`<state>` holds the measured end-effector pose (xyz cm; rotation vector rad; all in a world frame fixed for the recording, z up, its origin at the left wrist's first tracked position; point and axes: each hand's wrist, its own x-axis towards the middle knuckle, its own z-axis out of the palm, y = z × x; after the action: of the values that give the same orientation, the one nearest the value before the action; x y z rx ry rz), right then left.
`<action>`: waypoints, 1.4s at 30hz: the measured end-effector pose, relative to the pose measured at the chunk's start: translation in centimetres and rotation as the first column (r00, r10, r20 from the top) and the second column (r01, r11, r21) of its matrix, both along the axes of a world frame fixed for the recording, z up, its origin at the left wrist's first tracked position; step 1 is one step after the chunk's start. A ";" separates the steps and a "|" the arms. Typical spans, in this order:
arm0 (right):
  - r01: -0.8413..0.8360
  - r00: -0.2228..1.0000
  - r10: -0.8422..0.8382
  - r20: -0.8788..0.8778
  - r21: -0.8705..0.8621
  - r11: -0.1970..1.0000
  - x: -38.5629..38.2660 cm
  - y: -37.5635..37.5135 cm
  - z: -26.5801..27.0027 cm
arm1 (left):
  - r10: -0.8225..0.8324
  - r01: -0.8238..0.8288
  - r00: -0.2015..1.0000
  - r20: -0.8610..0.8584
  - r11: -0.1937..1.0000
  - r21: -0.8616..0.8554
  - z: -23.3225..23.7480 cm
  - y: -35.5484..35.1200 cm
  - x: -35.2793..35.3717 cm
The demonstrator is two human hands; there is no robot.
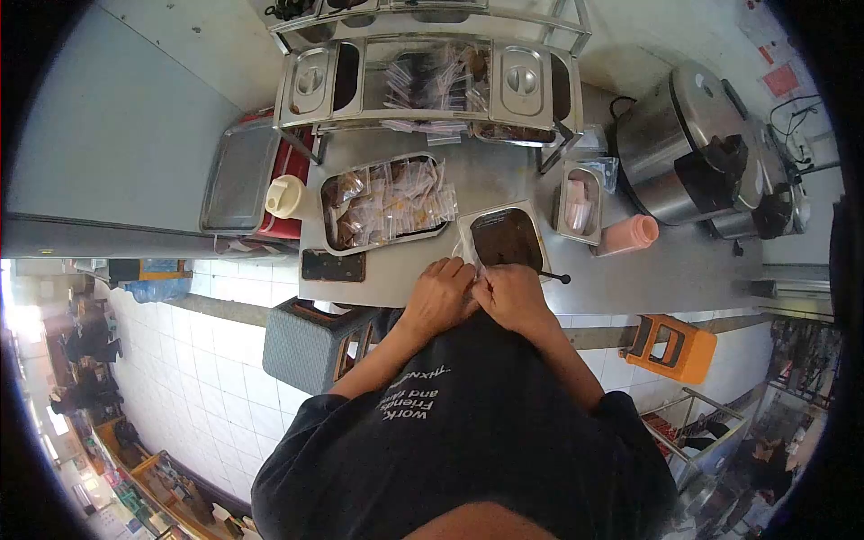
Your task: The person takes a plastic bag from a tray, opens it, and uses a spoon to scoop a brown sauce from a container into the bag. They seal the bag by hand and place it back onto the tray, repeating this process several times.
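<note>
My left hand (439,293) and my right hand (513,295) meet at the front edge of the steel table, fingers closed. Between their fingertips is a small clear plastic bag (474,267), mostly covered by the fingers. Just beyond my right hand stands a metal container (538,236) of dark brown sauce, with a dark handle (560,278) sticking out to the right. Farther left, a metal tray (335,241) is heaped with small filled plastic bags (391,202).
A steel rack (382,119) with lidded pans stands at the back. Large metal cookers (679,144) are at right, near a pink bottle (632,234) and a small container (578,202). A phone (333,265) lies left; stools (315,346) stand below.
</note>
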<state>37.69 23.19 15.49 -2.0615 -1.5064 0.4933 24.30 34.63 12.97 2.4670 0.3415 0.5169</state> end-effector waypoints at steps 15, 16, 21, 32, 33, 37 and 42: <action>0.151 0.961 -0.113 0.253 -0.136 0.979 -0.5 1.2 -1.0 | 0.287 -0.296 0.955 -0.074 0.932 -0.208 -0.6 0.2 0.3; 0.176 0.953 -0.183 0.243 0.050 0.983 -0.9 1.7 -1.0 | 0.302 -0.315 0.949 -0.090 0.927 -0.203 -0.3 0.1 0.3; 0.053 0.968 -0.164 0.191 0.481 0.875 -0.8 1.9 -2.3 | 0.337 -0.365 0.929 -0.155 0.907 -0.210 -0.5 0.4 0.2; -0.018 0.909 0.006 0.418 0.025 1.000 -2.5 1.5 -0.8 | 0.274 -0.327 0.925 -0.264 0.926 -0.186 0.8 0.9 -0.8; 0.004 0.902 0.016 0.431 -0.044 0.999 -2.8 1.6 -0.9 | 0.272 -0.321 0.926 -0.262 0.932 -0.166 0.5 0.8 -1.0; -0.050 0.896 0.087 0.434 -0.096 0.994 -3.2 1.4 -2.2 | 0.264 -0.292 0.956 -0.125 0.892 -0.345 -1.1 1.1 -1.6; -0.109 0.872 0.083 0.483 0.024 0.994 -4.1 0.9 -2.8 | 0.308 -0.299 0.940 -0.147 0.540 -0.786 -4.4 0.7 -3.2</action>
<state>33.56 24.11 12.66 -2.1781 -1.8848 -0.0405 21.08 35.34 8.62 1.5024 0.8173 0.3836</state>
